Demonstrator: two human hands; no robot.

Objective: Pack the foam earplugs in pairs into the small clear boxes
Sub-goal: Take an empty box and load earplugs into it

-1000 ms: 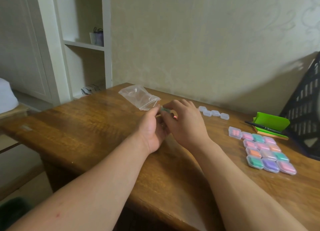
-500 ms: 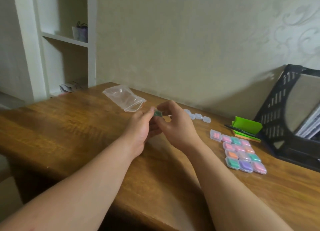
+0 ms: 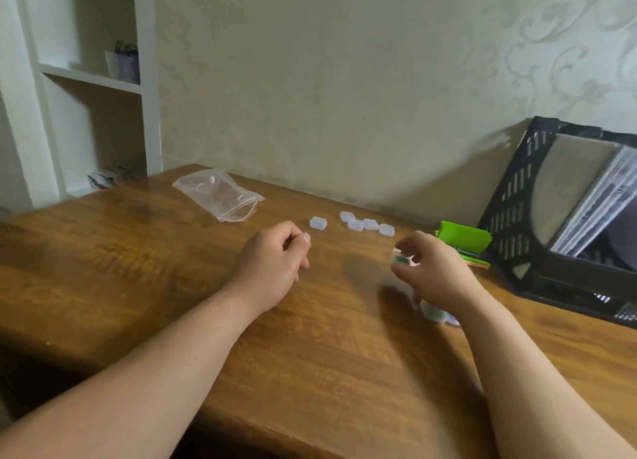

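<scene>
A wooden desk (image 3: 138, 286) is filling the lower view, running up to a pale patterned wall. A white shelf (image 3: 89, 76) is standing beyond its far left corner. A black rack (image 3: 510, 217) is sitting at the far right of the desk, with papers leaning inside. A clear bag (image 3: 217, 193) is lying flat near the far edge, mouth towards the person. Both bare forearms are reaching in from the near edge. The left hand (image 3: 272, 269) is hovering over the middle of the desk, fingers loosely curled, with nothing showing in them. The right hand (image 3: 434, 269) is hanging well apart from it, just in front of the rack, pinching a box (image 3: 401, 259) between thumb and fingertips; the box is blurred, with something green inside. A green pad (image 3: 465, 238) is lying behind that hand, beside the rack. Five empty boxes (image 3: 365, 224) are sitting between bag and pad, four bunched in a row and one just to their left. Filled boxes (image 3: 431, 312) are peeking out from under the right wrist, mostly hidden; one is showing green.
</scene>
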